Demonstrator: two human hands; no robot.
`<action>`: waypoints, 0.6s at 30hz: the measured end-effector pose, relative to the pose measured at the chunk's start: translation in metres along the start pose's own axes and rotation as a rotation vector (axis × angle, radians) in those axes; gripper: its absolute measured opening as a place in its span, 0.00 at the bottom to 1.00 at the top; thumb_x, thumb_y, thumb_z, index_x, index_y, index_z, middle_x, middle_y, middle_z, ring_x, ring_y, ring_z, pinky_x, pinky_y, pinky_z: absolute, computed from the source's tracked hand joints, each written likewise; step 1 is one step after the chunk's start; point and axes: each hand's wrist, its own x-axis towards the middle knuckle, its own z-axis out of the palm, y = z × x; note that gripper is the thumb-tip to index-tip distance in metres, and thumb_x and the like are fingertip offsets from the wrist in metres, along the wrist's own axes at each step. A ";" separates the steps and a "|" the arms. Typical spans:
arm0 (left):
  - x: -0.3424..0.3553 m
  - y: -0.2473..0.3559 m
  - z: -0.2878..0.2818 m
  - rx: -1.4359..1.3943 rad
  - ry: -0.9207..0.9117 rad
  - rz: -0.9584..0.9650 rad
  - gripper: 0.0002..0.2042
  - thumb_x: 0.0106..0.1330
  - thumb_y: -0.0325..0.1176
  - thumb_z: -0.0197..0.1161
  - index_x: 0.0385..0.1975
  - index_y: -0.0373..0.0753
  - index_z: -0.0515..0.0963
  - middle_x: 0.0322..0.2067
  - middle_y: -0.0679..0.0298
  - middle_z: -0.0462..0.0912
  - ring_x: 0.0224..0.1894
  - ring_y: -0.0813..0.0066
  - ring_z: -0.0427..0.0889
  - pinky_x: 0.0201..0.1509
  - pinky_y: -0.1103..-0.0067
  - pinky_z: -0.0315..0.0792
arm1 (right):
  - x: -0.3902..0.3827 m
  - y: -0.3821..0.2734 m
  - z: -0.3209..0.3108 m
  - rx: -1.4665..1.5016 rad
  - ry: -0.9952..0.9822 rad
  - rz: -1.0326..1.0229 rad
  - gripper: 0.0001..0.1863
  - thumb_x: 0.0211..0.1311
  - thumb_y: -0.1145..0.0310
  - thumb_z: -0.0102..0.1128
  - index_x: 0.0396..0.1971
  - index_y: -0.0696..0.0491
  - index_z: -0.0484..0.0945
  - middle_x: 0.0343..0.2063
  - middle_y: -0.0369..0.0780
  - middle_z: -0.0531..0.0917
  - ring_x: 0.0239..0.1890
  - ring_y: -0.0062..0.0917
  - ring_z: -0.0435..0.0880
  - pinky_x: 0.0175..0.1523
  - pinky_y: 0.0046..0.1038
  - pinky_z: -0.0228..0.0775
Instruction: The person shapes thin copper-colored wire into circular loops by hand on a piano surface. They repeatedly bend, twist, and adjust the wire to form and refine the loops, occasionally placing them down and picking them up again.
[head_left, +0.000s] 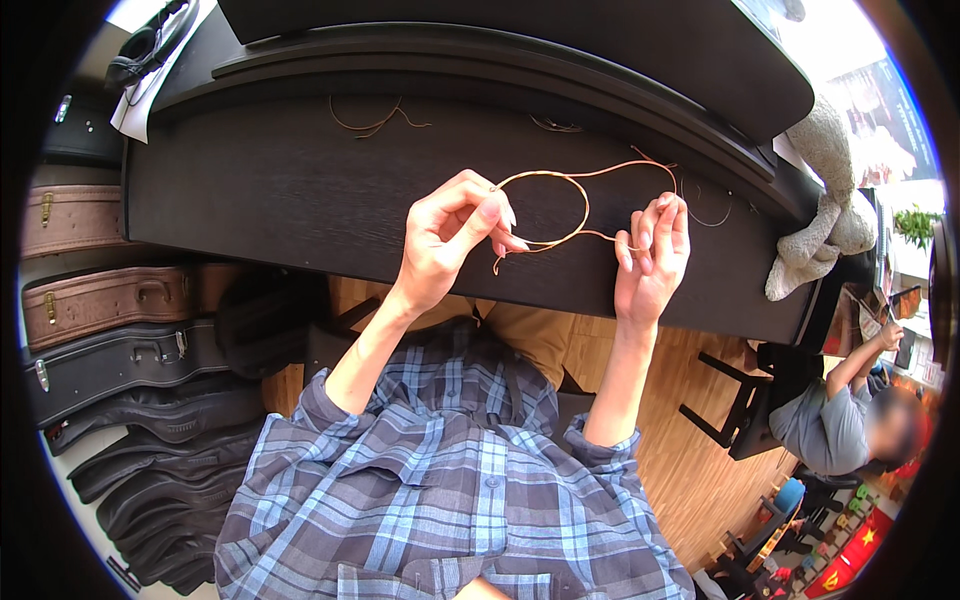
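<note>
Over a black desktop (pixel 270 190), a looped, copper-coloured string (pixel 587 208) is stretched between my two hands. My left hand (pixel 440 240) pinches one side of its round loop between thumb and fingers, with a short end hanging below. On the other side, my right hand (pixel 652 255) holds the string with its fingertips closed, and a curved length arches above them. Beyond my hands, a loose, curled piece of similar string (pixel 372 128) lies on the black top. A small bundle of thin strings (pixel 555 125) rests near the back ledge.
Hard brown cases (pixel 100 305) and black instrument cases (pixel 130 360) are stacked at the left. Headphones (pixel 140 60) lie at the far left corner. A grey plush toy (pixel 835 225) sits at the right end. A black stool (pixel 735 400) and another person (pixel 825 420) are farther right.
</note>
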 end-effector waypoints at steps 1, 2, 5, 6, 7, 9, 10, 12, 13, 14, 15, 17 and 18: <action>0.000 -0.001 0.001 -0.018 0.008 -0.003 0.11 0.77 0.32 0.58 0.33 0.31 0.79 0.35 0.58 0.80 0.33 0.70 0.87 0.36 0.79 0.81 | -0.001 0.002 0.002 -0.059 -0.001 0.000 0.10 0.83 0.63 0.45 0.46 0.54 0.73 0.22 0.29 0.70 0.15 0.07 0.56 0.19 0.13 0.59; 0.000 -0.002 0.001 -0.037 0.017 -0.006 0.10 0.77 0.31 0.59 0.34 0.32 0.79 0.35 0.59 0.81 0.34 0.71 0.87 0.37 0.80 0.81 | -0.001 0.002 0.003 -0.122 -0.001 0.011 0.11 0.83 0.63 0.45 0.47 0.54 0.73 0.22 0.29 0.70 0.15 0.07 0.57 0.19 0.13 0.59; 0.001 -0.004 0.001 -0.025 -0.020 0.006 0.08 0.76 0.30 0.61 0.36 0.32 0.80 0.34 0.61 0.83 0.34 0.73 0.88 0.38 0.81 0.81 | -0.004 0.003 0.003 -0.437 -0.238 0.039 0.11 0.83 0.65 0.44 0.49 0.56 0.73 0.22 0.36 0.77 0.15 0.11 0.70 0.20 0.15 0.62; 0.001 -0.004 0.001 -0.011 -0.040 0.017 0.08 0.75 0.30 0.61 0.36 0.32 0.80 0.33 0.61 0.84 0.35 0.73 0.88 0.38 0.81 0.81 | -0.004 0.003 0.003 -0.471 -0.264 0.060 0.12 0.83 0.64 0.44 0.49 0.57 0.72 0.22 0.38 0.80 0.17 0.14 0.76 0.21 0.16 0.65; 0.001 -0.005 0.001 -0.015 -0.048 0.010 0.07 0.75 0.29 0.61 0.37 0.32 0.80 0.34 0.60 0.84 0.34 0.73 0.88 0.38 0.81 0.81 | -0.004 0.004 0.002 -0.428 -0.279 0.037 0.13 0.83 0.62 0.44 0.50 0.57 0.72 0.22 0.39 0.80 0.17 0.15 0.76 0.22 0.16 0.66; 0.000 -0.005 0.001 -0.028 -0.061 0.005 0.07 0.75 0.29 0.61 0.37 0.31 0.80 0.35 0.59 0.84 0.34 0.72 0.88 0.37 0.81 0.82 | -0.004 0.006 0.001 -0.343 -0.278 0.022 0.15 0.83 0.60 0.44 0.50 0.58 0.72 0.23 0.40 0.81 0.17 0.17 0.77 0.24 0.17 0.68; 0.000 -0.004 0.001 -0.033 -0.045 -0.005 0.07 0.75 0.29 0.61 0.37 0.30 0.80 0.35 0.59 0.84 0.34 0.72 0.88 0.37 0.80 0.83 | -0.002 0.005 0.000 -0.282 -0.335 -0.042 0.21 0.81 0.55 0.46 0.53 0.61 0.71 0.25 0.42 0.83 0.18 0.20 0.80 0.27 0.18 0.72; 0.001 -0.004 0.001 -0.039 -0.013 -0.027 0.08 0.75 0.29 0.61 0.38 0.30 0.80 0.35 0.59 0.84 0.33 0.71 0.89 0.37 0.79 0.84 | 0.000 0.005 0.000 -0.304 -0.399 -0.059 0.26 0.80 0.51 0.48 0.55 0.62 0.70 0.26 0.44 0.84 0.19 0.21 0.81 0.28 0.19 0.74; 0.001 -0.004 0.001 -0.046 -0.007 -0.032 0.08 0.75 0.29 0.61 0.38 0.29 0.80 0.35 0.58 0.84 0.33 0.70 0.89 0.37 0.79 0.84 | 0.000 0.004 0.000 -0.303 -0.442 -0.087 0.28 0.79 0.49 0.48 0.56 0.63 0.70 0.27 0.45 0.84 0.20 0.22 0.81 0.28 0.19 0.75; 0.001 -0.004 0.001 -0.049 0.000 -0.039 0.08 0.75 0.29 0.61 0.38 0.29 0.80 0.36 0.58 0.84 0.32 0.70 0.89 0.36 0.79 0.85 | -0.001 0.004 0.001 -0.243 -0.491 -0.057 0.24 0.77 0.55 0.57 0.54 0.64 0.72 0.29 0.47 0.86 0.22 0.23 0.83 0.30 0.21 0.77; 0.001 -0.003 0.002 -0.051 0.009 -0.046 0.08 0.75 0.29 0.60 0.38 0.29 0.80 0.36 0.58 0.84 0.32 0.69 0.89 0.36 0.78 0.85 | -0.003 0.000 0.001 -0.251 -0.494 0.027 0.15 0.69 0.71 0.64 0.50 0.63 0.77 0.29 0.46 0.86 0.23 0.22 0.84 0.31 0.21 0.78; 0.002 -0.002 0.001 -0.074 -0.020 -0.061 0.09 0.76 0.30 0.60 0.38 0.29 0.79 0.36 0.58 0.84 0.32 0.69 0.89 0.36 0.78 0.85 | -0.006 -0.003 0.002 -0.538 -0.497 0.043 0.16 0.58 0.83 0.66 0.48 0.62 0.81 0.30 0.44 0.87 0.24 0.20 0.84 0.32 0.21 0.79; 0.002 -0.002 0.001 -0.084 -0.034 -0.067 0.09 0.76 0.30 0.60 0.38 0.29 0.79 0.36 0.58 0.84 0.32 0.69 0.90 0.36 0.78 0.85 | -0.007 -0.001 0.004 -0.555 -0.469 0.047 0.16 0.58 0.84 0.68 0.47 0.60 0.84 0.30 0.42 0.87 0.24 0.18 0.84 0.32 0.20 0.78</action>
